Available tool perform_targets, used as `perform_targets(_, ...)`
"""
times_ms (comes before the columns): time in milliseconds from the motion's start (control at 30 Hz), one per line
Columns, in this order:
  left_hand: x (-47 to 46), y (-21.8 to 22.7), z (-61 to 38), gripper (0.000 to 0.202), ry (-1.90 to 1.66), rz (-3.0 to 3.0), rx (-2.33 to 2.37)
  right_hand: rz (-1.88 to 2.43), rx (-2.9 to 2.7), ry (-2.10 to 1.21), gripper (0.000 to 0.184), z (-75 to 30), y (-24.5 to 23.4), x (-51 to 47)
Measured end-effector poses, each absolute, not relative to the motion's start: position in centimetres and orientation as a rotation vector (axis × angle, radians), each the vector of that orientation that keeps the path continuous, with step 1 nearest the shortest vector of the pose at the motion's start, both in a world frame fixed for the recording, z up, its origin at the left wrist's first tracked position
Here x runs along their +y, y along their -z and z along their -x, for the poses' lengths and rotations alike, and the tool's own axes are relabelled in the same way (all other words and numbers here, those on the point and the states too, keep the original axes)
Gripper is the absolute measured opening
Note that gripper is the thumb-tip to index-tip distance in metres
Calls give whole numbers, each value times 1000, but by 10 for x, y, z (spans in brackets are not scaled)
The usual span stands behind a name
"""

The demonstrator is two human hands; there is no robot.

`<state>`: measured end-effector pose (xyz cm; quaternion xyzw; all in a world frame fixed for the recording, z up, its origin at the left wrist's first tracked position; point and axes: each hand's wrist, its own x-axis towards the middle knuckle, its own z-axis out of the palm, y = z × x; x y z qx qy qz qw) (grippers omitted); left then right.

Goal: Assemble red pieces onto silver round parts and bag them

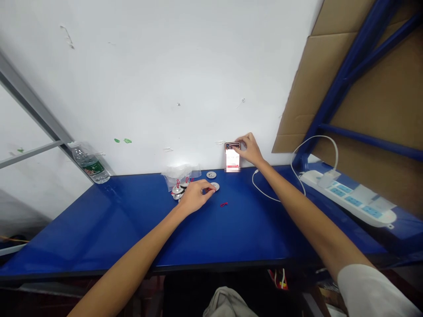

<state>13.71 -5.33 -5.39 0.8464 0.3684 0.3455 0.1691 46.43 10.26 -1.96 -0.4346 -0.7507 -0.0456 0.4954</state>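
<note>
My left hand (194, 196) is over the blue table, thumb and forefinger pinched at the near edge of a round silver disc (215, 186). A bit of red shows at those fingertips. Just beyond lies a second disc (211, 175). Left of the hand, and partly behind it, is a heap of silver discs (177, 190) with red cord loops. One loose red cord (224, 204) rests on the table to the right. My right hand (251, 150) grips the upper right corner of a lit phone (232, 160), which stands upright near the wall.
A clear plastic bag (170, 174) lies behind the discs. At the far left, a water bottle (90, 163) leans by a metal frame. A white cable (264, 193) curves toward a power strip (346, 198) on the right. Cardboard (297, 101) and blue bars stand there.
</note>
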Motion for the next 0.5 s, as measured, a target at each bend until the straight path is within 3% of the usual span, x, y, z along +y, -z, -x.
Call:
perform_targets(167,-54,54,-137,14,-981,-2404,1048,1049,-1904,94,42,-471,20,101)
perform_targets(500,-51,51,-136,15,-1068,-2363,1097,1051,-1798,85,43,-460,18,68)
